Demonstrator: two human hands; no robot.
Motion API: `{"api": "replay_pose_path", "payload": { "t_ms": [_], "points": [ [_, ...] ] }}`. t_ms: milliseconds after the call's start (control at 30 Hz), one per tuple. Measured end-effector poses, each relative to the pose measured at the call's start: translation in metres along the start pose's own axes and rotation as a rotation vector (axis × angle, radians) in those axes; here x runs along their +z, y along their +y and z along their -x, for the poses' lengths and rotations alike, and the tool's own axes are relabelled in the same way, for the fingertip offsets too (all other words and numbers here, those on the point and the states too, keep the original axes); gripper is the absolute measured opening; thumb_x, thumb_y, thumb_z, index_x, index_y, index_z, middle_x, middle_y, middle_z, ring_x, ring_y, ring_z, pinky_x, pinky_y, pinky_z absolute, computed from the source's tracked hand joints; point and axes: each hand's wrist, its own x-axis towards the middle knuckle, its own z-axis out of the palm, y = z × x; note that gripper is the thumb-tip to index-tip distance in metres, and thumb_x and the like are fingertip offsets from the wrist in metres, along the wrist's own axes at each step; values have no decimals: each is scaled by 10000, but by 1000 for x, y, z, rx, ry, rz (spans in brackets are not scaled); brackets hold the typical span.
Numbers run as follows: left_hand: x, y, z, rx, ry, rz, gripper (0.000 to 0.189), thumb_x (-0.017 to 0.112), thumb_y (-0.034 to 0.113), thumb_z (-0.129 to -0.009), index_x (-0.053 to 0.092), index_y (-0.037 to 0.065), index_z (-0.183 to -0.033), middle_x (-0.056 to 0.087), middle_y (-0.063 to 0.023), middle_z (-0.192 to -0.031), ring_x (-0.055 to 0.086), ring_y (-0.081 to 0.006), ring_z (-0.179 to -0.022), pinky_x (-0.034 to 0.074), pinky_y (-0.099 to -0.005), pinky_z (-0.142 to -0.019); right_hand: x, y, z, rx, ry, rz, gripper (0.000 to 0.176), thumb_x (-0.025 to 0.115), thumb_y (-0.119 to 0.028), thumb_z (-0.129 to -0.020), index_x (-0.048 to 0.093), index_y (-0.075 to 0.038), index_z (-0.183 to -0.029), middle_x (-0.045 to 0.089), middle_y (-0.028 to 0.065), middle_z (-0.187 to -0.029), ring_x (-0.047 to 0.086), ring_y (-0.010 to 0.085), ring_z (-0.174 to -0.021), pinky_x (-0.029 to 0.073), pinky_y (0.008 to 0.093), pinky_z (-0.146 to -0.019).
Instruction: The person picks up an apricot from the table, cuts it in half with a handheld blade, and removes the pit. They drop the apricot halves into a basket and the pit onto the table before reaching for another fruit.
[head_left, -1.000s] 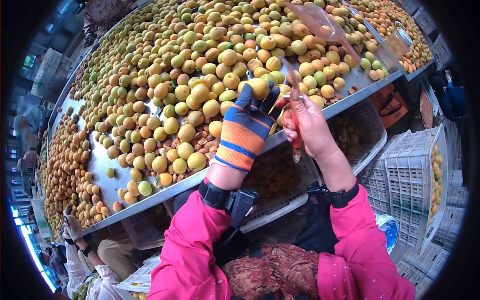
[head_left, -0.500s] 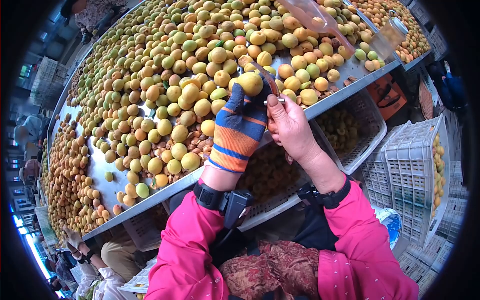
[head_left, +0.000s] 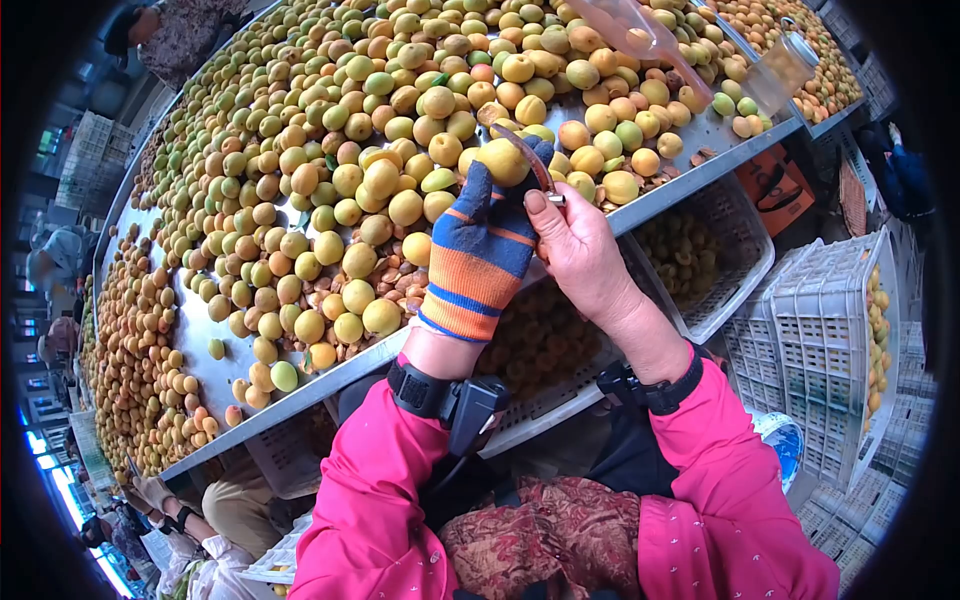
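Note:
My left hand (head_left: 480, 250), in a blue and orange striped knit glove, holds a yellow apricot (head_left: 503, 162) above the front of the fruit pile. My bare right hand (head_left: 577, 245) is closed on a small curved knife (head_left: 530, 162), its thumb near a metal piece at the handle. The blade lies against the upper right side of the apricot. Many yellow, green and orange apricots (head_left: 380, 180) cover the metal table (head_left: 205, 330). Brown pits or fruit pieces (head_left: 335, 285) lie near its front edge.
Below the table edge stand plastic crates (head_left: 715, 260) with fruit. Stacked white crates (head_left: 820, 350) and a blue-lined bucket (head_left: 780, 440) are at right. A clear jar (head_left: 780, 75) stands at upper right. Another person's hands (head_left: 150, 493) are at lower left.
The knife blade has shifted slightly left across the apricot, and my right hand has turned a little. At lower left, the other person's hands have moved slightly.

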Motion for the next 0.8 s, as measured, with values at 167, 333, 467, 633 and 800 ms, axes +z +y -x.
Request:
{"api": "replay_pose_path", "payload": {
  "t_ms": [167,333,467,633,800],
  "points": [
    [5,-3,5,57,-47,-288,410,340,257,-969,356,21,-1304,438,-84,-1316,399,-174,-1222,293,-332,-1055,7,0,3,-56,68,-147,329,498,-302,-924,524,26,-916,530,18,-673,443,70,-637,405,236,-586],
    [0,-4,5,83,-25,-339,412,337,245,-970,350,4,-1305,433,-101,-1320,406,-190,-1217,298,-337,-1050,3,6,2,-44,62,7,329,512,-303,-917,528,26,-917,522,26,-647,438,78,-610,407,247,-574],
    [1,-3,2,46,75,-20,438,362,271,-962,355,-5,-1301,424,-131,-1323,405,-220,-1218,304,-348,-1045,5,3,1,-42,60,14,327,515,-302,-915,530,24,-910,526,26,-647,442,81,-607,407,250,-570],
    [-1,-3,3,83,97,-148,456,409,294,-943,385,-13,-1281,467,-157,-1276,440,-243,-1188,328,-374,-1028,9,4,0,-115,73,-51,334,513,-303,-915,535,31,-915,562,54,-672,480,90,-631,421,261,-591],
    [4,-1,0,116,136,-261,401,460,297,-924,483,-4,-1189,557,-138,-1157,531,-231,-1070,408,-377,-954,1,-2,0,-22,-15,-54,337,492,-302,-926,524,31,-971,596,59,-735,518,78,-697,442,243,-641]
  ]
}}
